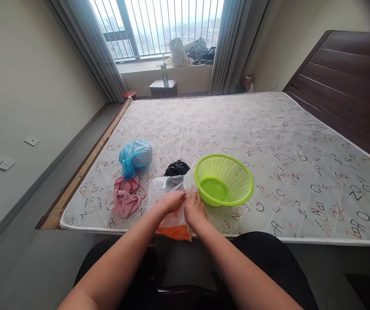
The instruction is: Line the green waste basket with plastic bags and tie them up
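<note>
A white plastic bag with an orange bottom [174, 231] lies crumpled on the mattress close to its front edge. My left hand [173, 201] is closed on the bag's right part, fingers curled in. Right beside it, my right hand [194, 207] presses down on the same bag with its fingers stretched forward. The green plastic basket [225, 201] stands just right of that hand, with nothing in it. Behind the bag lies a bunched black plastic bag [177, 168]. To the left are a knotted blue plastic bag [136, 156] and a crumpled pink cloth [127, 198].
The letter-printed mattress [288, 172] fills the middle, with a wooden bed rail [88, 165] along its left. A dark headboard [343, 77] stands at right. Beyond the bed are a small nightstand [163, 88] with a green bottle [164, 73] and bags [179, 54] on the windowsill.
</note>
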`<state>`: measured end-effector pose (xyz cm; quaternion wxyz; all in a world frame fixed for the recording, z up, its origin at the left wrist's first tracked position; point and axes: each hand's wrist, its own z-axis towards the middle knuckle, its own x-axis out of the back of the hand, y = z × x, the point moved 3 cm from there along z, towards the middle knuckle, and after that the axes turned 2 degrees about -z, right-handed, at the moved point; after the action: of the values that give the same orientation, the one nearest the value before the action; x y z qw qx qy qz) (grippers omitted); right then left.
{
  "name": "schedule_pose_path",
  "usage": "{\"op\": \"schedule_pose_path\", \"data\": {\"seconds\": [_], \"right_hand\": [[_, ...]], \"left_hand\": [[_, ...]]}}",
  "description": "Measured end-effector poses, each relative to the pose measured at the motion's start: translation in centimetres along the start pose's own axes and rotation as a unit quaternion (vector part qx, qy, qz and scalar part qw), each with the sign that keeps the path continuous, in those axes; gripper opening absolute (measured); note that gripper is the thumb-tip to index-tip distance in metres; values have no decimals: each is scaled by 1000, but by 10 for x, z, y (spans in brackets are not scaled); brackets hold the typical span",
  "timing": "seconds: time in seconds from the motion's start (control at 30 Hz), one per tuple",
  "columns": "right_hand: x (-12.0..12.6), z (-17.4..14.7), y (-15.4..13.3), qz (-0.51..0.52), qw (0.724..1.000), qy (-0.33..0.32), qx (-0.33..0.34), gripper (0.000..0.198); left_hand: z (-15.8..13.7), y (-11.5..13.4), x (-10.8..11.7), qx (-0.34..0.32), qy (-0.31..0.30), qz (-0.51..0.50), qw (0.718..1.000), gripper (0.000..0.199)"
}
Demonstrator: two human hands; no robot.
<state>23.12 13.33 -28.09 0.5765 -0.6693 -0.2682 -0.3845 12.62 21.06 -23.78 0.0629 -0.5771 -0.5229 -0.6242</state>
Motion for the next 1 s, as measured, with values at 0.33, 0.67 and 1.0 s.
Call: {"op": "schedule_pose_path", "data": {"seconds": [0.33,0.67,1.0], "right_hand": [[31,3,-18,69,995,43,55,61],[35,1,-33,115,986,57,106,48],[64,8,-58,255,944,135,162,32]], "left_hand": [[-58,-121,182,218,549,8,806,20],[-54,-145,143,335,407,-179,831,11],[-72,-26,175,95,472,-331,812,52]]}}
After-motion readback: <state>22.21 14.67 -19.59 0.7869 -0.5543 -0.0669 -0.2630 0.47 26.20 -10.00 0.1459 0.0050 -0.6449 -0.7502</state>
